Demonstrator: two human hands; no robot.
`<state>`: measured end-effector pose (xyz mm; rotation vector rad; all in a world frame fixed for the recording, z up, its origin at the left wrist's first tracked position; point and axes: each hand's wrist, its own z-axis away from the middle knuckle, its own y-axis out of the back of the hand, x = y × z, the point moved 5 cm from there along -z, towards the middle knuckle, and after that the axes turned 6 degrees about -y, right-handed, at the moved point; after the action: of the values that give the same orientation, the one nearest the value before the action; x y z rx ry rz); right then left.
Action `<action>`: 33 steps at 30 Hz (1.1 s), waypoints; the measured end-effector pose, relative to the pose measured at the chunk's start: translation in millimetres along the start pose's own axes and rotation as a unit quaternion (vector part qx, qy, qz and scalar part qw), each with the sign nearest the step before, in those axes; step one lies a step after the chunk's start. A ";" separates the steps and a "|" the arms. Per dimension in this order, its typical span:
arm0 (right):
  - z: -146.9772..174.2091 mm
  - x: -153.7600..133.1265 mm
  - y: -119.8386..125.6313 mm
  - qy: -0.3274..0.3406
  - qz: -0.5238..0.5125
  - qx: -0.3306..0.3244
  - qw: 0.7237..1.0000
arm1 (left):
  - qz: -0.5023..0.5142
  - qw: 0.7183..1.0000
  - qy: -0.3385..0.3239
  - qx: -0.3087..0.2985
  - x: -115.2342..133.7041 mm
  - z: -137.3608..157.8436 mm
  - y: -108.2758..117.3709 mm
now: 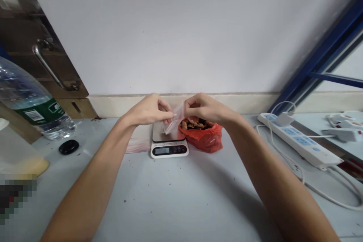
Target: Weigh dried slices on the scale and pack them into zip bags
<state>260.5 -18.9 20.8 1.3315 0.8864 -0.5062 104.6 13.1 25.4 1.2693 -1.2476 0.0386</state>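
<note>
Between my two hands is a small clear plastic bag [178,112], held above a white digital kitchen scale [169,150] with a lit display. My left hand [151,109] pinches the bag's left side. On the other side, the fingers of my right hand [202,106] are closed on its upper right edge. Just under my right hand sits a red plastic bag [205,139], its open top showing brown dried pieces [195,123]. A stack of flat clear bags [138,143] lies left of the scale, partly behind my left forearm.
At left stand a large water bottle [36,109] and a whitish container [17,151], with a black oval object [69,146] nearby. A white power strip [300,140] with cables lies at right. Dark crumbs dot the grey table [170,208]; a wall [181,38] rises behind.
</note>
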 end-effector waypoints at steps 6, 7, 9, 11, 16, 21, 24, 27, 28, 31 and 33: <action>3.8 2.3 19.6 -0.037 0.151 0.255 0.954 | -0.053 0.991 0.026 0.118 2.0 3.8 15.1; 4.6 -0.6 18.7 -0.009 0.147 0.274 0.951 | -0.060 0.989 0.026 0.130 5.9 3.7 12.8; 4.6 -6.5 11.5 0.050 0.122 0.250 0.959 | -0.063 0.986 0.016 0.151 15.0 3.3 6.0; 3.3 -8.7 1.5 0.058 0.111 0.175 0.977 | -0.064 0.984 -0.007 0.165 23.6 3.6 -0.2; 6.4 -1.3 -0.6 -0.046 0.165 0.093 0.981 | -0.055 0.977 -0.073 0.193 32.2 6.8 -0.3; 13.4 -2.8 17.5 0.034 0.193 0.109 0.975 | -0.010 0.946 -0.095 0.309 18.1 5.1 16.5; 17.2 -0.1 30.7 0.064 0.180 0.121 0.974 | 0.095 0.949 -0.015 0.300 -5.8 -0.9 18.0; 19.8 6.8 43.9 0.060 0.173 0.121 0.976 | 0.250 0.946 0.053 0.200 -23.2 -6.5 7.3; 20.8 9.9 48.3 0.055 0.175 0.116 0.976 | 0.280 0.941 0.054 0.184 -25.2 -7.4 5.5; 25.5 20.5 60.7 0.042 0.195 0.075 0.977 | 0.308 0.928 0.031 0.206 -27.5 -8.8 7.8; 29.3 29.6 66.8 0.028 0.210 0.026 0.977 | 0.303 0.920 0.016 0.250 -28.2 -9.2 11.4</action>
<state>336.6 -28.8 38.2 1.5368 0.6140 -0.1621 92.2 40.5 15.2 1.2436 -1.6212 0.8704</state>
